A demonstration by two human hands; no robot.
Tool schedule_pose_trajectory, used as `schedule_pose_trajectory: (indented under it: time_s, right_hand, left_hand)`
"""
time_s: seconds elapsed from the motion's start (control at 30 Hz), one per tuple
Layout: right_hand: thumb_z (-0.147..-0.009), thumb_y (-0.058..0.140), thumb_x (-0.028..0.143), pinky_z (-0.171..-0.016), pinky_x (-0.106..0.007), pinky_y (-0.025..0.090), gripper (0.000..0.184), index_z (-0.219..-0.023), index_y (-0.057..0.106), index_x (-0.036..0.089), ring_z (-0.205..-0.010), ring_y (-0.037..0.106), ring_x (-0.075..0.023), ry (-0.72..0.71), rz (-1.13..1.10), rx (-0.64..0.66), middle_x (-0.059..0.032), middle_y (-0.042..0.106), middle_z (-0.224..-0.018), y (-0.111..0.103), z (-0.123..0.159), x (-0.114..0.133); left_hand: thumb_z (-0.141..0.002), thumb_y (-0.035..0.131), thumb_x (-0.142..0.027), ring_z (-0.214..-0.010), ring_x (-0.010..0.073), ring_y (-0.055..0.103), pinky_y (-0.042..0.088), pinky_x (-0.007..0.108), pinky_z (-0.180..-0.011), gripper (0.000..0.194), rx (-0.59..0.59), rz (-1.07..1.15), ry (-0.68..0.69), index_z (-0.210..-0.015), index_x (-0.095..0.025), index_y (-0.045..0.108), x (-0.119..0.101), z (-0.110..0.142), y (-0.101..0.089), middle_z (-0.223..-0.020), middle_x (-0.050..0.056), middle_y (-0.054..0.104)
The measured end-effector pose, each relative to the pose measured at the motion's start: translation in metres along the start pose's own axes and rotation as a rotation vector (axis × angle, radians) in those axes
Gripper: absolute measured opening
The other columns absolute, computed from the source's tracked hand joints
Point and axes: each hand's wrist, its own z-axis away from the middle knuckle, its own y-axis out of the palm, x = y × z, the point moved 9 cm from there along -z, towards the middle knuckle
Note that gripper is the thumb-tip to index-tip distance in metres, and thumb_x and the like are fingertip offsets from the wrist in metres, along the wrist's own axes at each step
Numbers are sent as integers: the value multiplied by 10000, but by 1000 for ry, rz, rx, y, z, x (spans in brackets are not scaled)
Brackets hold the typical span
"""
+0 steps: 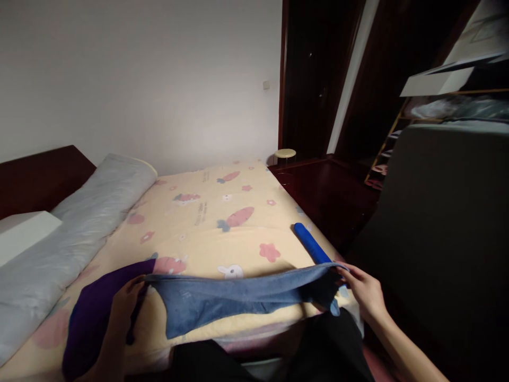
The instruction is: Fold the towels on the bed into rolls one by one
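A blue-grey cloth (238, 294), towel-like, is stretched between my two hands above the near edge of the bed. My left hand (129, 300) pinches its left upper corner. At the other end, my right hand (363, 289) has its fingers closed on the right upper corner. The lower edge hangs loose and uneven, with the right part bunched in shadow. Beneath and beside my left forearm lies a purple cloth (89, 313). A long, slim blue roll (310, 243) rests on the bed just beyond my right hand, its near end covered by the cloth.
The bed (199, 239) has a yellow sheet printed with carrots and flowers. Along its left side lie a long grey pillow (99, 212) and a white box-like object (27, 233). A round stool (285, 154) stands by the far corner. To the right is a dark upright panel (437, 239).
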Motion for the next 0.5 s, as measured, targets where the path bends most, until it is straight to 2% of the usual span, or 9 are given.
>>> schedule_pose_trajectory:
  time_s: [0.07,0.13,0.3,0.5]
  right_hand:
    - [-545,732,498,-523,-308,468,444,-845,761,173,-545,618,-195,-10,8,-16,-81,742,-778,-2,-2,-2]
    - [-554,730,496,-534,-305,465,441,-851,762,172,-562,619,-196,-21,14,-21,-75,739,-770,-2,-3,-4]
    - [-543,724,501,-548,-304,456,444,-833,765,168,-581,613,-197,-27,37,-28,-68,728,-726,-2,-2,-2]
    - [-542,710,499,-518,-295,433,446,-822,765,157,-575,605,-197,-24,47,-20,-71,712,-675,-1,0,1]
  left_hand:
    - [-655,591,-342,-745,216,688,570,315,-634,372,46,159,-105,-989,-198,669,9,0,5,-769,25,732]
    - [-628,611,-344,-734,214,677,564,313,-625,391,44,191,-134,-986,-197,662,12,0,5,-745,12,713]
    - [-596,642,-344,-826,232,683,573,311,-671,441,64,197,-110,-1006,-183,657,13,-3,6,-815,28,719]
    - [-655,604,-346,-884,256,693,594,322,-678,456,64,126,-65,-1068,-155,645,8,2,9,-897,73,728]
